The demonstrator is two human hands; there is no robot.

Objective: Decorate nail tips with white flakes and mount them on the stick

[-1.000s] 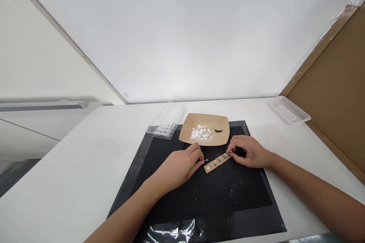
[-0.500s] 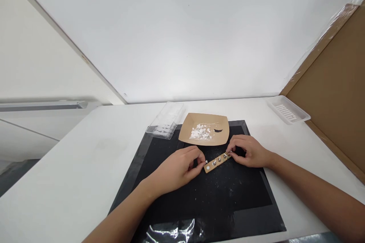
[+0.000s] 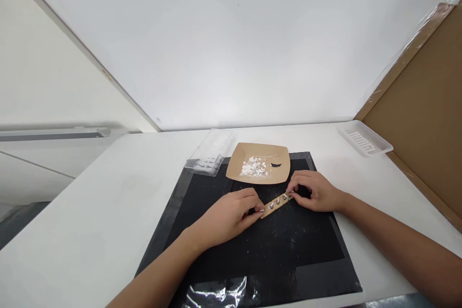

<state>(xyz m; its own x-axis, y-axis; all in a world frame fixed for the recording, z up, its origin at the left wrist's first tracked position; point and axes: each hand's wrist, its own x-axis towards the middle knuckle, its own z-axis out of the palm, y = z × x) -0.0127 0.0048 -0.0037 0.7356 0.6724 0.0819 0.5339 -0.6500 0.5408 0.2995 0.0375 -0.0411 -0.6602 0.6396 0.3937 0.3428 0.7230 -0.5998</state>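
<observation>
A narrow tan strip (image 3: 277, 202) with a row of small metallic and white pieces lies slantwise on a black mat (image 3: 252, 260). At its near-left end, my left hand (image 3: 236, 216) is closed in a pinch on a tiny white piece (image 3: 262, 210). The fingertips cover the white round spot on that end. My right hand (image 3: 314, 191) pinches the far-right end of the strip between thumb and fingers; a small light bit shows at those fingertips, too small to name.
Just behind the strip stands a tan square plate (image 3: 281, 178) with white crumbs and a dark curved sliver. To its left is a clear compartment box (image 3: 209, 154). A translucent tray (image 3: 375, 147) sits far right by a brown board (image 3: 426, 120). White walls rise behind and at left.
My left hand has moved slightly right, bringing the small white piece from beside the strip onto its left end. My right hand and the strip stay in place.
</observation>
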